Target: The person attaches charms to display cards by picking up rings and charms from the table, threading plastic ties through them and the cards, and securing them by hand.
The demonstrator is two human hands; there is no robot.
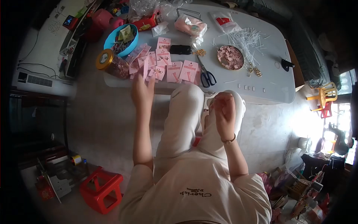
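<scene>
My left hand (143,89) is at the table's near edge, its fingers closed on a pink card (145,66) seen nearly edge-on. Around it lie several pink printed cards (157,71), some carrying small charms. Above my right knee, my right hand (225,108) is curled with its fingers together; whatever it may hold is hidden. Two more pink cards (189,71) lie flat beside black-handled scissors (207,77). A round tray (219,64) of pink pieces sits farther right. Left of the cards, a gold-lidded jar (106,59) leans on its side.
A blue bowl (134,42) holds packets near the table's left side. At the back are a tissue pack (191,27) and a plastic bag (225,22). White sticks (248,41) lie scattered at the right. A red stool (100,190) stands on the floor at left.
</scene>
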